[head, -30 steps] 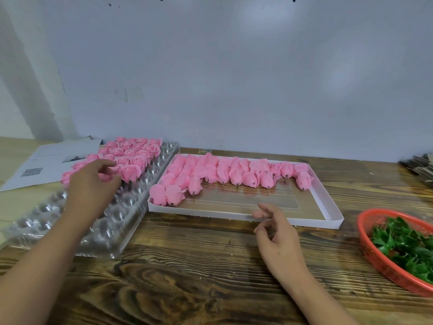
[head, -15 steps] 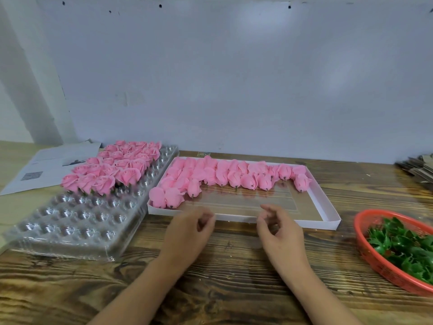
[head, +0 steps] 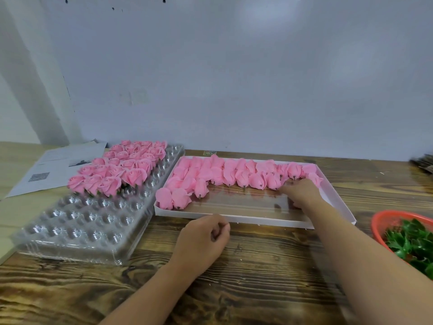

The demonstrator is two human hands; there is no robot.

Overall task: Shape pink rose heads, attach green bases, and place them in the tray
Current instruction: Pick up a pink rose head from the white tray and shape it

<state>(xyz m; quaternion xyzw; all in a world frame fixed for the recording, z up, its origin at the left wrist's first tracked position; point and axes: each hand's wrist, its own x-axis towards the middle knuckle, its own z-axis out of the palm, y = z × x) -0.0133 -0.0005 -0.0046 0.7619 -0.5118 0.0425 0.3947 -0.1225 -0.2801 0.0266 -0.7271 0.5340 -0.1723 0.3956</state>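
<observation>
Since 0.5 s ago, only the right hand [head: 302, 194] has moved, reaching into the white box [head: 339, 207] toward the rose heads [head: 234, 177] at 1 o'clock; whether it grips one I cannot tell. At 10 o'clock, finished roses [head: 117, 170] fill the clear tray [head: 77, 228]. Left hand [head: 203, 238] rests loosely curled, holding nothing. Green bases [head: 412, 242] sit at 3 o'clock in the red basket [head: 384, 219].

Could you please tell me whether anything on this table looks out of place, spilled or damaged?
Nothing stands out. Finished roses fill the clear tray's far end, unshaped buds lie in the white box, and green bases stay inside the red basket.
</observation>
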